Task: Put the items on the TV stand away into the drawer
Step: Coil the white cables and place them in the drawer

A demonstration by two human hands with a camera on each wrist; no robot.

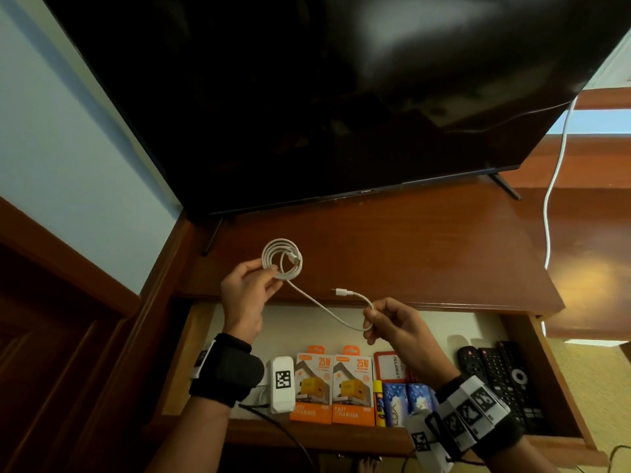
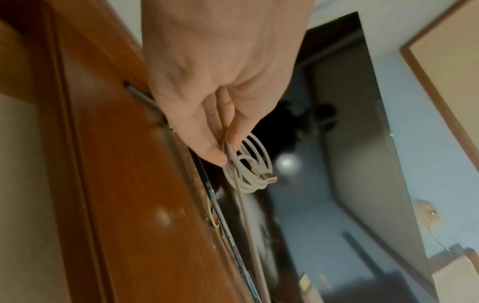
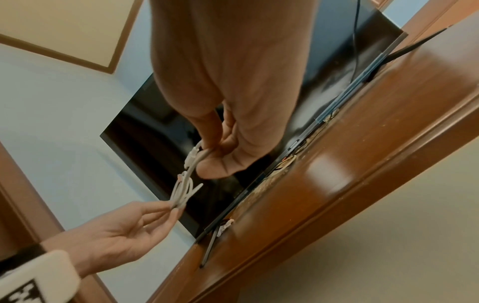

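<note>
Centre of the head view: the left hand point(image 1: 246, 291) pinches the coiled part of a white cable point(image 1: 282, 259) above the TV stand point(image 1: 426, 254). The right hand point(image 1: 396, 327) grasps the cable's loose end. At lower frame, the open drawer point(image 1: 543, 380) holds charger boxes point(image 1: 333, 387) and remotes point(image 1: 502, 377).

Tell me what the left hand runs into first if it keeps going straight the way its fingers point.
Probably the TV screen: the left hand, pinching the coiled white cable, points up and away over the stand top. Depth is unclear.
</note>
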